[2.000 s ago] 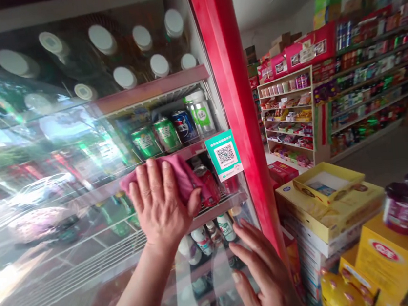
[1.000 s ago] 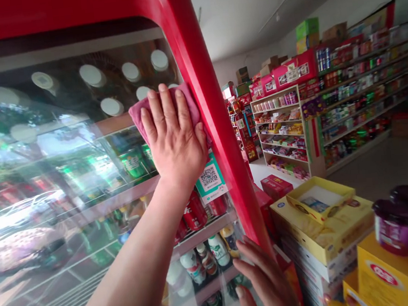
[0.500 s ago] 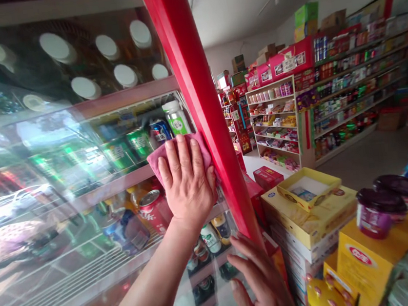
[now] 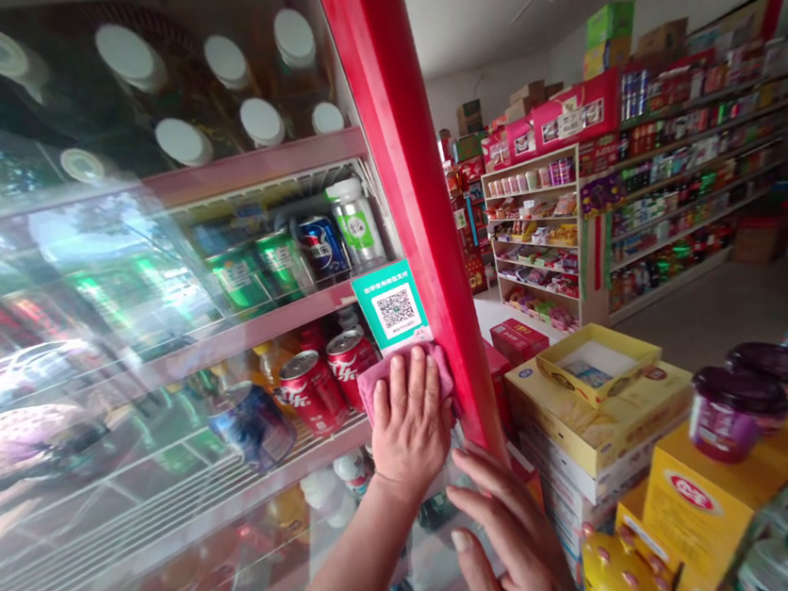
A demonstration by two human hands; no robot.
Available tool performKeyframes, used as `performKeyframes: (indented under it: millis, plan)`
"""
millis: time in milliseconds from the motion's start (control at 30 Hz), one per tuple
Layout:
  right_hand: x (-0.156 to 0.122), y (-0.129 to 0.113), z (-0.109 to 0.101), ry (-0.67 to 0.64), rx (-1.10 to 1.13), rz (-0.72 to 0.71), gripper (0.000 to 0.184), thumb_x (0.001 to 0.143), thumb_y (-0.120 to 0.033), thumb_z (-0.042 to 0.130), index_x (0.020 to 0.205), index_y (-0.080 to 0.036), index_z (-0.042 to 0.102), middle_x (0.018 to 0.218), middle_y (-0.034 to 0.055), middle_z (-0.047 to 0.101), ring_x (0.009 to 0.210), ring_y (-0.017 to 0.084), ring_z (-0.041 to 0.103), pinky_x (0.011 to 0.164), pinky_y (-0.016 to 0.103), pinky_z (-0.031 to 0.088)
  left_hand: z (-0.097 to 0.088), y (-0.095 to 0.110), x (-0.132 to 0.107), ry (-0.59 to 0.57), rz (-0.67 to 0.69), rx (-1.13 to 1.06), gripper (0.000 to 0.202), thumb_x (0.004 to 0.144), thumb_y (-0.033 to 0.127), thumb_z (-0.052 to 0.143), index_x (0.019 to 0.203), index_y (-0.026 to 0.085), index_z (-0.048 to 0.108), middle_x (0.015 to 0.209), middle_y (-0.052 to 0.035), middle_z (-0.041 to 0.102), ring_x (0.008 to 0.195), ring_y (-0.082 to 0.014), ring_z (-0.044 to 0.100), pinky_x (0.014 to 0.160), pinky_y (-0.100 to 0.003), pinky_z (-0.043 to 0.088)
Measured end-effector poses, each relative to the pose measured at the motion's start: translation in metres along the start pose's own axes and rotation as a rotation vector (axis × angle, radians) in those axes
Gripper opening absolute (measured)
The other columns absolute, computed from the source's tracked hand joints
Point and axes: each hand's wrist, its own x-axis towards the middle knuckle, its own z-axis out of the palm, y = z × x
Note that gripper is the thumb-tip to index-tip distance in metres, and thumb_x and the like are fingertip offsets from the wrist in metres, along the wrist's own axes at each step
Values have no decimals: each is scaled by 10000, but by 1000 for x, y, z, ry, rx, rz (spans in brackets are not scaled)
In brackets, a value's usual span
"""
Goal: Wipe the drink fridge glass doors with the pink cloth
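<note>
My left hand presses a pink cloth flat against the glass door of a drinks fridge, just below a green QR sticker and beside the red door frame. My right hand lies open lower down, with its fingers spread on the glass by the foot of the red frame. Behind the glass stand red cans, green and blue cans and white-capped bottles on wire shelves.
Stacked yellow boxes stand right of the fridge, with purple-lidded tubs on a yellow carton. Shop shelves full of goods line the far wall. Bare floor shows between them.
My left hand has slid the pink cloth down the glass along the red frame, from near the top shelf to below the QR sticker. The right hand has stayed low on the door.
</note>
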Motion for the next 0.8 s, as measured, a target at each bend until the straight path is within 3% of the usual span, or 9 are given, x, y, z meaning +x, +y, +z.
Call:
performKeyframes:
  millis: [200,367,467,533,600,700,800]
  plan:
    - [7,-4,0,-70,39,-13,312,1037,-176,580,1327,-184,696,1508,155,708,1481,295,644,1112,454,655,-16,-29,-15,6,-29,22,878,1020,468,685,1766,188,316,1671,-136,531,1645,-313,428,1446,-435,64]
    - [7,1,0,-74,90,30,328,1037,-149,579,1342,-191,693,1533,147,690,1505,292,624,1143,453,637,-39,-89,-42,40,-43,122,999,943,525,764,1764,166,323,1744,-198,435,1719,-361,253,1433,-520,139]
    - [4,13,-4,-62,90,34,329,1043,-166,597,1355,-188,699,1538,144,687,1508,289,618,1157,440,620,-55,-128,-71,66,-64,161,989,972,558,711,1759,112,312,1797,-237,334,1734,-409,214,1411,-597,173]
    - [3,23,-9,-59,83,36,326,1051,-181,608,1364,-179,701,1545,147,682,1510,284,612,1168,428,600,-64,-143,-85,48,-91,160,960,1002,554,672,1754,79,309,1821,-243,288,1747,-410,178,1417,-597,134]
    - [2,30,-12,-62,76,48,318,1057,-182,616,1362,-171,705,1553,151,676,1507,279,612,1168,417,586,-68,-141,-87,19,-153,144,966,1015,531,659,1761,60,265,1843,-242,220,1760,-406,115,1420,-611,87]
    - [3,31,-11,-39,81,62,297,1056,-160,623,1338,-161,717,1533,155,687,1486,280,628,1163,413,575,-60,-110,-68,-10,-226,109,1020,1004,502,682,1777,63,184,1858,-227,127,1766,-403,21,1415,-649,58]
    - [8,20,-6,-27,114,52,305,1051,-141,620,1340,-147,719,1525,165,689,1490,294,626,1171,428,570,-40,-68,-39,-17,-104,74,1003,983,526,724,1766,91,272,1826,-204,265,1762,-368,106,1437,-558,77]
